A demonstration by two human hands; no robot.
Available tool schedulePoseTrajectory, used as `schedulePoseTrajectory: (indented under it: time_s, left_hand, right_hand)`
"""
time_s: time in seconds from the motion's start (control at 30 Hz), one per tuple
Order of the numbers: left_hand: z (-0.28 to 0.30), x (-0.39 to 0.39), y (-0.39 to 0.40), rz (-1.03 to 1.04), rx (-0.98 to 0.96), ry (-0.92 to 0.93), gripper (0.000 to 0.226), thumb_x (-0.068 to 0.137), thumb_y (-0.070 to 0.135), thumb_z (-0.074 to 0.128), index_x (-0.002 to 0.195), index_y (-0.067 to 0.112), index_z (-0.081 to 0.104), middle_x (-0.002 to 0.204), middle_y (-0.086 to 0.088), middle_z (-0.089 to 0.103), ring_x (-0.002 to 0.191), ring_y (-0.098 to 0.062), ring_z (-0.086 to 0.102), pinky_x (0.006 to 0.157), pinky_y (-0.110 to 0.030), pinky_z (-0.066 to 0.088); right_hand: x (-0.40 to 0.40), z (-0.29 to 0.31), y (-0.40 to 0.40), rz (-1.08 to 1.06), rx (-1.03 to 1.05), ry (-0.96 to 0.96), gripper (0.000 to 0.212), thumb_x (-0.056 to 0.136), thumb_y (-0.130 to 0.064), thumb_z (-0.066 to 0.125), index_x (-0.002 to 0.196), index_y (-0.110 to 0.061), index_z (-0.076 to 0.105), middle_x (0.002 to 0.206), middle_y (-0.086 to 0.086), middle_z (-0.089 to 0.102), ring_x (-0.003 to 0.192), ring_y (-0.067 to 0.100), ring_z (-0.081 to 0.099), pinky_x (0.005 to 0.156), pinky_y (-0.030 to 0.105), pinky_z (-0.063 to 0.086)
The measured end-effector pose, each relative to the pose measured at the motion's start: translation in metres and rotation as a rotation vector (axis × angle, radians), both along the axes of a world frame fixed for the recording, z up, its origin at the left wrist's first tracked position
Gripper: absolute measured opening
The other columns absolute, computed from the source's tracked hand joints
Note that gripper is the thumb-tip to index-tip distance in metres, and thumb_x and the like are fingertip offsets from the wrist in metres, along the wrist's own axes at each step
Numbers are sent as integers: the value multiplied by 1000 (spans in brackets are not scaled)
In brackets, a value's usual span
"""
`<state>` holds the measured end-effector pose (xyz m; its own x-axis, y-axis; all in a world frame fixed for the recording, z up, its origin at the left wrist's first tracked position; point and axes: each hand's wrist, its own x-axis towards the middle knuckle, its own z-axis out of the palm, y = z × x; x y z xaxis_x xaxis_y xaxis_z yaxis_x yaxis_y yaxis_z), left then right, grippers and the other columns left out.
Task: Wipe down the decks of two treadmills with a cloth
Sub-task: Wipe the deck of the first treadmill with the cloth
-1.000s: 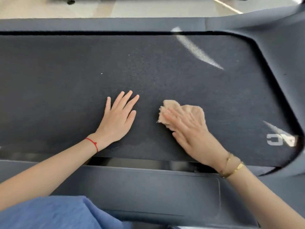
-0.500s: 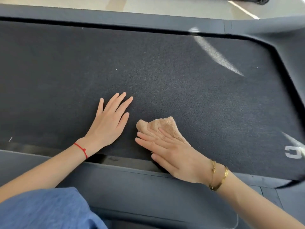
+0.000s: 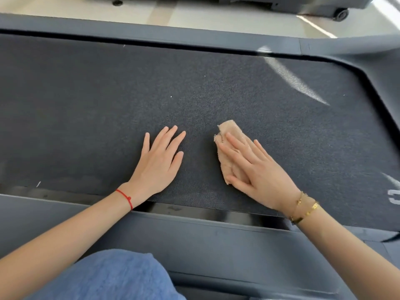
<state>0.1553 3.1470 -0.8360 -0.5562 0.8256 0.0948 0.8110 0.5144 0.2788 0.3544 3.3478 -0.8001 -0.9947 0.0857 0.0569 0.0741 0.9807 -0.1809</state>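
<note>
Lying bunched and crumpled on the treadmill belt (image 3: 216, 87) toward its near edge: a small tan cloth (image 3: 230, 129), looking soft, light and limp, likely sliding easily and best pinned from above under a flat palm. Pressing down on it with straight fingers, not clenching: the right hand (image 3: 257, 169). Resting flat and empty-fingered just beside, bracing on the belt: the left hand (image 3: 158, 163).

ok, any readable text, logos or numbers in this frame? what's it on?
One mark only: white printed characters on the treadmill belt at the right edge of the view. It is cut off by the frame; only a "C"-like shape shows, so it can't be read as a word.
Nothing legible on the cloth, side rails or bracelets.
</note>
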Motion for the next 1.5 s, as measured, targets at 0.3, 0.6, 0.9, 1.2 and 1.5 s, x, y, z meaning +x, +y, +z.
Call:
schedulePoseTrajectory:
  time_s: [0.3,0.6,0.9,1.2,1.5]
  left_hand:
    - [-2,2,1,4,8,26,55,102,37,27,156,24,24,163,1,19,152,-19,9,121,-57,6]
    - [-2,2,2,13,-12,36,56,102,37,25,156,24,23,164,2,17,152,-18,7,121,-56,5]
    - [-2,3,2,9,8,39,54,103,35,30,156,23,25,163,1,19,152,-18,9,121,-56,5]
    - [-1,3,1,8,14,42,54,103,36,29,155,23,25,163,1,19,152,-18,9,121,-55,6]
    - [-4,2,2,4,29,40,53,103,33,33,155,22,28,163,0,21,152,-19,12,121,-57,8]
  right_hand:
    - [-18,-11,-19,10,94,60,62,99,-53,40,151,-20,33,158,0,29,148,25,20,120,51,16]
    - [-23,-9,-3,-12,-294,175,24,100,-14,50,122,-12,60,134,-1,53,127,30,45,113,35,30]
    - [8,6,-43,178,-536,139,36,100,-17,51,135,-12,52,144,-4,47,139,20,37,115,35,29]
    - [9,20,-28,140,-417,73,68,99,-41,49,155,-31,12,164,-10,-1,151,13,2,122,50,8]
    - [-4,-9,-29,256,-145,-25,53,100,-49,40,148,-28,37,161,1,19,151,23,4,122,47,9]
